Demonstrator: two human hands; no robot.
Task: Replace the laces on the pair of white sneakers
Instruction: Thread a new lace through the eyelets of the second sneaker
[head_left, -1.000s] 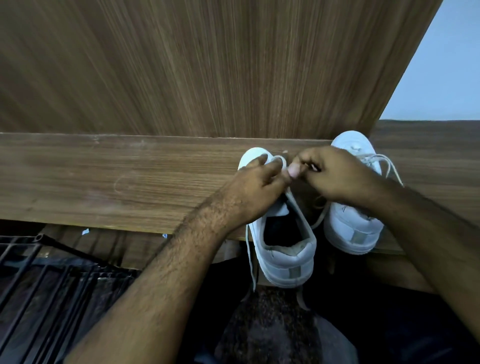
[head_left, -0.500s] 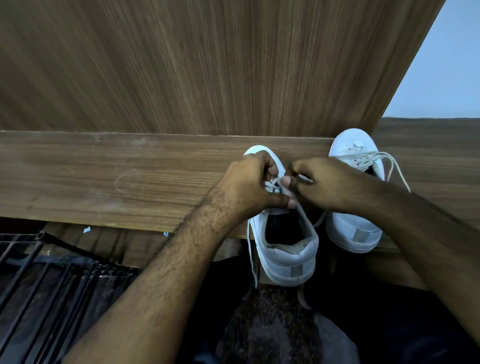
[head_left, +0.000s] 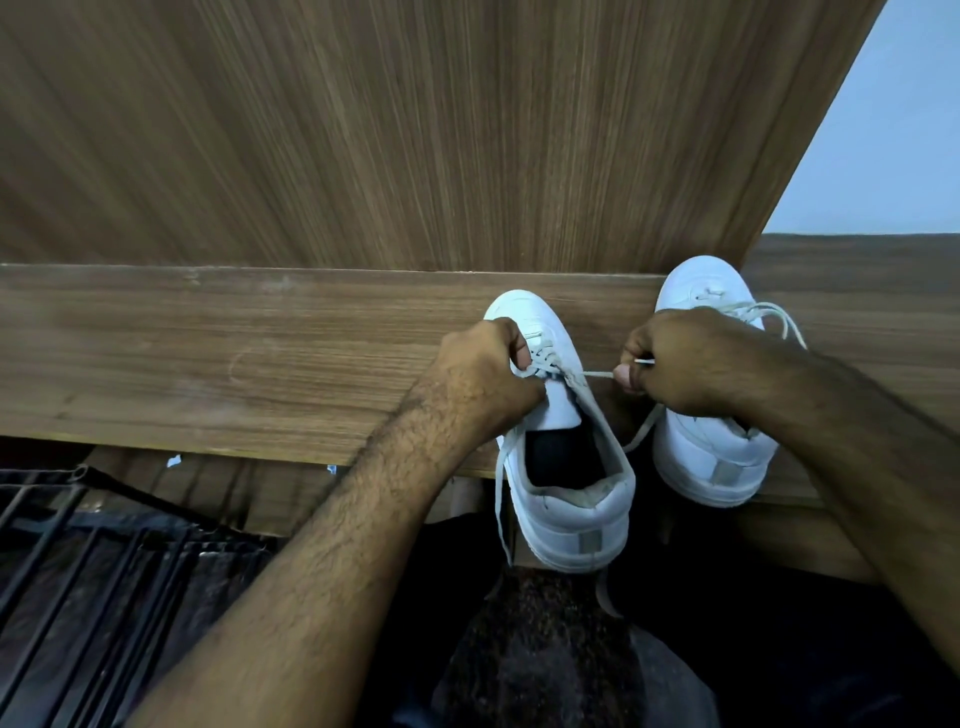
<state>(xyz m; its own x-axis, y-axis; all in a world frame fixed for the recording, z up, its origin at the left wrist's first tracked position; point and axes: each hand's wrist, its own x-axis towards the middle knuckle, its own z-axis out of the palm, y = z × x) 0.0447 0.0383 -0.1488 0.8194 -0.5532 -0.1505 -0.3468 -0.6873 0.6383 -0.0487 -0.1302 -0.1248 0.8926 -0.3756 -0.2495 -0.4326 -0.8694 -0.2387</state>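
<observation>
Head view is giving me, nearest the lens, a speckled dark cloth (head_left: 545, 660) at the bottom middle and a black metal rack (head_left: 88, 561) lying low at the left, below the near edge of the wooden shelf (head_left: 208, 364) that is carrying the shoes. The left sneaker (head_left: 566, 467) is sitting with its heel hanging over that near edge and its toe pointing toward the back panel; its collar is looking worn and grey. I am seeing my left hand (head_left: 483, 374) curling its fingers over the upper part of this shoe, gripping the lace (head_left: 597, 373) at the top eyelets just ahead of the tongue. A loose end of that lace is dangling down the shoe's left side past the shelf edge, and another strand is trailing between the two shoes. My right hand (head_left: 691, 364) is clenching around the other end, pinching it between thumb and finger so a short stretch is running taut from the eyelets across the gap. That hand is hovering over the right sneaker (head_left: 711, 452), which is standing just beside the first, nearer the shelf's right end, heel also at the near edge. Its own lace (head_left: 774, 317) is looping loose beyond my knuckles. Farther back, the upright wooden panel (head_left: 415, 130) is rising from the shelf's far edge, with a pale wall (head_left: 893, 156) showing at the top right corner.
</observation>
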